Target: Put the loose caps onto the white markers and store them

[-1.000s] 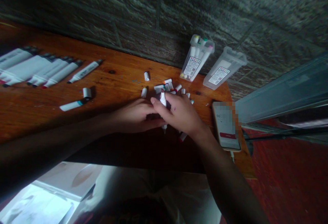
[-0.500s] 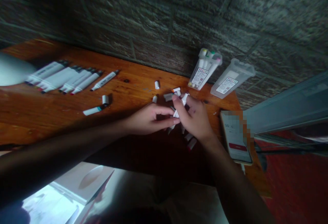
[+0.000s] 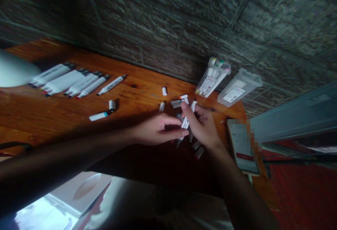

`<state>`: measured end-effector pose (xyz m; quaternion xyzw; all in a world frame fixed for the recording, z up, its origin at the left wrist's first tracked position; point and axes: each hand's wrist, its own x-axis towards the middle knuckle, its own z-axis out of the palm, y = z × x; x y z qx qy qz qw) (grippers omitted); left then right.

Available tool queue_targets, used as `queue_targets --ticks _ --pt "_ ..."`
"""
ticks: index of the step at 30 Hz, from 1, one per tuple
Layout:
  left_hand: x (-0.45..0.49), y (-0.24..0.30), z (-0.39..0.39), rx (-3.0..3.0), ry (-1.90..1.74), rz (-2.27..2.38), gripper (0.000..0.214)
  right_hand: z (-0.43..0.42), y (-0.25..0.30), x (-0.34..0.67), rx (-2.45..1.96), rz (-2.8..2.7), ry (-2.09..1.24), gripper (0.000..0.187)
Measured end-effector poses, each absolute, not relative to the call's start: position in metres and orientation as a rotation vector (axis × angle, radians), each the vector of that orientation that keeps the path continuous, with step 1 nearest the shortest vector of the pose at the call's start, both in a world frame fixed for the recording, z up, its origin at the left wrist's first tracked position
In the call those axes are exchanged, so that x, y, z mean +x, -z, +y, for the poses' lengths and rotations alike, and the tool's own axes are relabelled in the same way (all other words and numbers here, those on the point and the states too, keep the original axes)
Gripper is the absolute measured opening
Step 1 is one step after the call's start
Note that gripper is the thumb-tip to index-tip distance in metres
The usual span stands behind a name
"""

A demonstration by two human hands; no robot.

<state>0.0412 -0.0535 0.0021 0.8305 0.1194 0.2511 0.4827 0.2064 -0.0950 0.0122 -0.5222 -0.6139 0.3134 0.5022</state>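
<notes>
My right hand (image 3: 204, 126) grips a white marker (image 3: 187, 117) upright-tilted, its dark tip pointing toward the wall. My left hand (image 3: 155, 132) meets it from the left, thumb and forefinger pinched at the marker's lower end. Both hands hover over a small pile of loose markers and caps (image 3: 179, 102) on the wooden table (image 3: 65, 117). More marker ends (image 3: 198, 149) poke out under my right wrist.
A row of white markers (image 3: 71, 82) lies at the far left, with one uncapped marker and its cap (image 3: 101, 114) nearer. Two clear plastic marker cases (image 3: 213, 77) (image 3: 238, 88) lean at the brick wall. A phone (image 3: 243, 146) lies by the table's right edge.
My right hand has lifted the marker off the pile and tilted it, and my left fingers have closed on its lower end. The view has shifted slightly right.
</notes>
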Motion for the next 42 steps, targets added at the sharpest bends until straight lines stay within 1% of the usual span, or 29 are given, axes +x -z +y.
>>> queue_targets --ticks 5,11,15,20,23,25,28,30,32,35,38,40,42 --pt "0.041 -0.004 -0.054 2.003 -0.616 0.282 0.021 -0.096 -0.016 0.206 -1.256 -1.42 -0.842 0.039" --pt "0.039 -0.008 -0.053 2.012 -0.634 0.325 0.022 -0.097 -0.017 0.204 -1.249 -1.33 -0.772 0.041" --pt "0.037 -0.008 -0.05 2.038 -0.641 0.308 0.021 -0.097 -0.014 0.205 -1.247 -1.265 -0.823 0.042" --pt "0.038 -0.005 -0.053 2.061 -0.653 0.303 0.023 -0.097 -0.015 0.206 -1.196 -1.389 -0.976 0.04" --pt "0.04 -0.004 -0.054 2.054 -0.675 0.321 0.023 -0.096 -0.015 0.206 -1.22 -1.37 -0.936 0.041" --pt "0.041 -0.003 -0.051 2.009 -0.721 0.377 0.033 -0.094 -0.013 0.209 -1.252 -1.261 -0.918 0.042" --pt "0.04 -0.001 -0.044 1.9 -0.817 0.505 0.059 -0.091 -0.008 0.214 -1.249 -1.112 -0.922 0.042" --pt "0.039 0.001 -0.04 1.845 -0.87 0.566 0.064 -0.089 -0.006 0.218 -1.237 -1.077 -0.903 0.041" --pt "0.038 0.004 -0.039 1.787 -0.924 0.58 0.057 -0.088 -0.006 0.219 -1.267 -1.066 -0.867 0.041" --pt "0.041 0.006 -0.039 1.651 -1.041 0.521 0.028 -0.088 -0.008 0.218 -1.343 -1.05 -0.829 0.041" --pt "0.046 -0.003 -0.031 1.547 -1.077 0.509 0.035 -0.088 -0.007 0.217 -1.34 -0.995 -0.823 0.041" --pt "0.048 -0.017 -0.017 1.503 -1.101 0.551 0.035 -0.086 -0.004 0.218 -1.292 -0.937 -0.836 0.041" --pt "0.052 -0.035 0.001 1.429 -1.209 0.591 0.032 -0.083 -0.002 0.218 -1.241 -0.886 -0.843 0.041"
